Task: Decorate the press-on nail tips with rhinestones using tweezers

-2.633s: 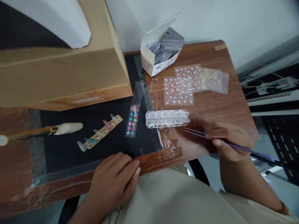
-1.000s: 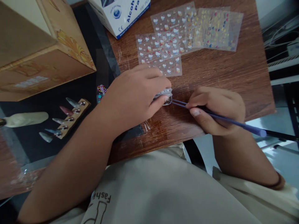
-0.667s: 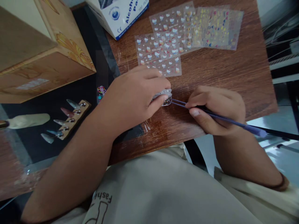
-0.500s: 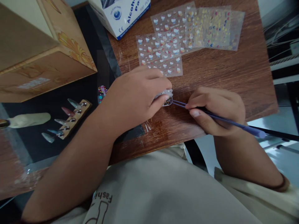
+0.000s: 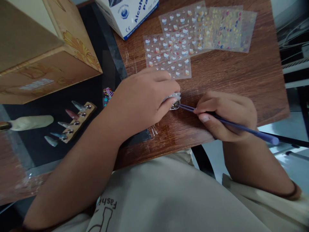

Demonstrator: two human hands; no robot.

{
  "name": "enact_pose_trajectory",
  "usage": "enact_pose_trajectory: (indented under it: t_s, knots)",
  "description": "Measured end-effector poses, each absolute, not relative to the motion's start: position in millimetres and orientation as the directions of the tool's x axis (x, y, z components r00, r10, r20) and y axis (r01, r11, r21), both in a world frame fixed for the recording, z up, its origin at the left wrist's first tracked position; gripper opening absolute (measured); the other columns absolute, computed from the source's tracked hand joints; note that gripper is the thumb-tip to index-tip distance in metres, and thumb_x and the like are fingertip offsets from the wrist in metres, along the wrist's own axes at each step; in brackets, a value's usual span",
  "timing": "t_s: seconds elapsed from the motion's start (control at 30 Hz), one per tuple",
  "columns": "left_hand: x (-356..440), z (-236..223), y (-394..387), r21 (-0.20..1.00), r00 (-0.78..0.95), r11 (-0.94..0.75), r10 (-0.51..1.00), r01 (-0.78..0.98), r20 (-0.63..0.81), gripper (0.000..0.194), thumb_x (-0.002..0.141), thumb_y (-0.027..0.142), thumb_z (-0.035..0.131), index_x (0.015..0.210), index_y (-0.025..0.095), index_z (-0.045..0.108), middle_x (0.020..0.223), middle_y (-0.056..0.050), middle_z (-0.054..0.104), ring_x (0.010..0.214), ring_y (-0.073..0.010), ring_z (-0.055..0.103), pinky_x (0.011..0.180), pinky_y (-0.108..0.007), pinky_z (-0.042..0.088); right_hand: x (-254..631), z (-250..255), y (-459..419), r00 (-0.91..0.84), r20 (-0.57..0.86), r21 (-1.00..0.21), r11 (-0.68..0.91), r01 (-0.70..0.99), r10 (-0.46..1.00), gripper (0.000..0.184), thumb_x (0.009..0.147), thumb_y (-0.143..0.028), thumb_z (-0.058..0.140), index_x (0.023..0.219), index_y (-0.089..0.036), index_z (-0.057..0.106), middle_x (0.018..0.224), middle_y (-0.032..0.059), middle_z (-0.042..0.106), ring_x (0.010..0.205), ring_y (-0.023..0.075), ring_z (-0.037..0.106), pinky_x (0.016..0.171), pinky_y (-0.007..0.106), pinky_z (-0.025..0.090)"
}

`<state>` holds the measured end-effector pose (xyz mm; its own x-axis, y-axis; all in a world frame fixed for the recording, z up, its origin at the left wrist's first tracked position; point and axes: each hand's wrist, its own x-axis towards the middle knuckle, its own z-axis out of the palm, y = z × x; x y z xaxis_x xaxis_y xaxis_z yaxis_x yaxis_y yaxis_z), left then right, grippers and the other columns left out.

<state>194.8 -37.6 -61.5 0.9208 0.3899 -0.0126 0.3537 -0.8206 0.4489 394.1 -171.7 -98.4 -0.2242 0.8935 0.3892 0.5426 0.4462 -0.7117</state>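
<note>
My left hand (image 5: pixel 142 100) is closed over a clear plastic gem case (image 5: pixel 174 100) on the wooden table (image 5: pixel 229 77); only the case's right end shows under my fingers. My right hand (image 5: pixel 228 116) pinches purple tweezers (image 5: pixel 231 124), whose tips reach into the open end of the case. A strip of colourful flower stickers (image 5: pixel 107 94) peeks out to the left of my left hand on the black mat (image 5: pixel 79 90).
A wooden strip with several false nails (image 5: pixel 70 124) and a cream-handled tool (image 5: pixel 30 122) lie on the mat at left. A brown cardboard box (image 5: pixel 45 51) stands behind. Sticker sheets (image 5: pixel 195 38) and a white alcohol pad box (image 5: pixel 127 14) lie at the back.
My left hand came up from the table's front edge onto the gem case. The tweezers' tips moved left into the case's end. Over the last second both hands barely moved.
</note>
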Motion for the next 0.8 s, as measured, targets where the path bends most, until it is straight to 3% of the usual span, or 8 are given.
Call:
enact_pose_trajectory:
  t_s: [0.8]
  knots:
    - [194.1, -62.1, -36.3, 0.406, 0.926, -0.84, 0.375, 0.359, -0.043, 0.027, 0.099, 0.033, 0.046, 0.106, 0.027, 0.071, 0.112, -0.003, 0.073, 0.111, -0.0251, 0.065, 0.1, -0.043, 0.05, 391.1, -97.8, -173.7, -0.187, 0.406, -0.733, 0.441, 0.518, 0.895, 0.006, 0.09, -0.017, 0.059, 0.09, -0.021, 0.063, 0.076, 0.0018, 0.059, 0.068, 0.0155, 0.059, 0.058, 0.029, 0.046]
